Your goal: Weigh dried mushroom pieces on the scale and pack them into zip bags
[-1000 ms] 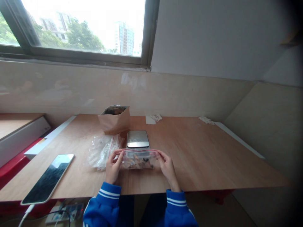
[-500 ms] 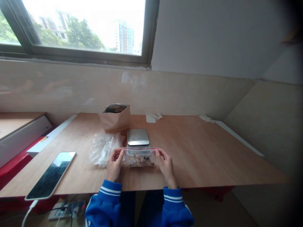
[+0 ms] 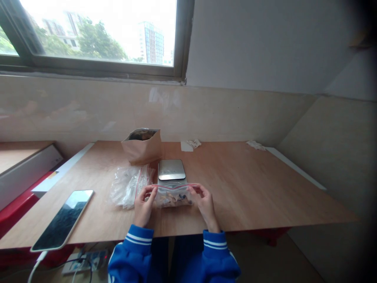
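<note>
Between my hands is a clear zip-lock bag (image 3: 173,198) with a red strip along its top and brown and dark pieces inside. My left hand (image 3: 145,204) pinches its upper left corner, thumb against fingers. At the upper right corner, my right hand (image 3: 204,202) grips it the same way. The red strip dips in the middle. Just behind the bag lies a kitchen scale (image 3: 171,169) with a shiny metal plate, its front partly covered by the bag. A pile of clear zip-lock bags (image 3: 125,186) lies beside my left hand.
An open brown paper pouch (image 3: 143,147) stands behind the scale, with something dark inside. A phone (image 3: 63,220) with a white cable (image 3: 37,265) lies at the table's left front. White crumpled scraps (image 3: 193,144) lie along the back edge, near the wall.
My hands have come slightly closer together, and the bag's red strip, nearly straight before, now sags in the middle. The whole view has shifted a little.
</note>
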Demonstrator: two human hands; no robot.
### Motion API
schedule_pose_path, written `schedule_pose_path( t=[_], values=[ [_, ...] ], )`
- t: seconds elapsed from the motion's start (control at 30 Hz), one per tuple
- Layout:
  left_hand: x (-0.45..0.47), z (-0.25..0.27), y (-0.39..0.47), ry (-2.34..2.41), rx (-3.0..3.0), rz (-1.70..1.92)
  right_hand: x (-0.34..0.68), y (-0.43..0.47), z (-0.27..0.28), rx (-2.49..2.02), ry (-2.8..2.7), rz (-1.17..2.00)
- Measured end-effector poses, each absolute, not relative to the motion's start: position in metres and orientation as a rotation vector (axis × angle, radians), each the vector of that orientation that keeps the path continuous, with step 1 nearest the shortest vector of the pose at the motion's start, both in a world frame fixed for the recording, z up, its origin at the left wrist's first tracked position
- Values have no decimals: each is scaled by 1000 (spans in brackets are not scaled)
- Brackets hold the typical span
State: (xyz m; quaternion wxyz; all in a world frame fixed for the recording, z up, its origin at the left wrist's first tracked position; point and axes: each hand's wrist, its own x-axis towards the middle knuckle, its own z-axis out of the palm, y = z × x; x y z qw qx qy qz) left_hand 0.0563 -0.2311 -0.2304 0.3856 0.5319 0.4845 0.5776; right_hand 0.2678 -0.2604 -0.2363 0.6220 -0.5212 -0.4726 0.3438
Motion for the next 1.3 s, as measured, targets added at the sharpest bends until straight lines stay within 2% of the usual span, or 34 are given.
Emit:
schedule_pose_path(
  t=[0.27,0.57,1.13,1.3],
  values=[
    [62,-230,-236,1334,1418,1470,265,-259,-238,-1224,-1069,687],
    [68,-225,-241,1073,1275,1422,247,-257,-243,-960,-885,1067],
    [63,-228,-239,1163,1375,1392,239,-256,-241,-1032,-869,949],
    [64,-227,-239,1102,1246,1428,237,-259,-234,-1011,-962,1047]
  ],
)
